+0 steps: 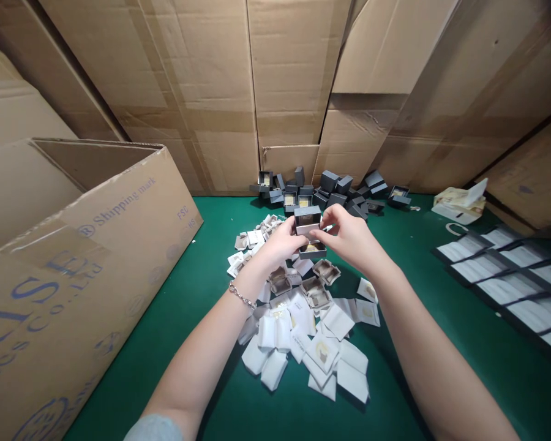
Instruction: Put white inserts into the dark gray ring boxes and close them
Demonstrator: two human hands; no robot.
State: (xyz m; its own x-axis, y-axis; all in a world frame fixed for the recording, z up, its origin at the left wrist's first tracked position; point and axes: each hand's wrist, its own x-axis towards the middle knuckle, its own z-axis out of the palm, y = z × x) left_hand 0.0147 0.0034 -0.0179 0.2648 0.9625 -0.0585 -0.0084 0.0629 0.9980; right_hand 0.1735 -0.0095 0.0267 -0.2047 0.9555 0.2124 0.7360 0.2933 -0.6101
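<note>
Both my hands are raised over a green table (165, 318), working on a small dark grey box. My left hand (282, 242) pinches the box lid (307, 219) from the left. My right hand (349, 236) grips the lid's right side with thumb and fingers. The box base (313, 248) with a pale insert sits just under the lid, between my fingers. A bracelet circles my left wrist. Below my hands lies a heap of white paper inserts (303, 331).
A pile of dark grey boxes (330, 190) lies at the table's far edge. A large open cardboard carton (73, 257) stands on the left. Dark trays with white cards (509, 275) line the right. Cardboard sheets wall the back. A pale packet (459, 202) lies far right.
</note>
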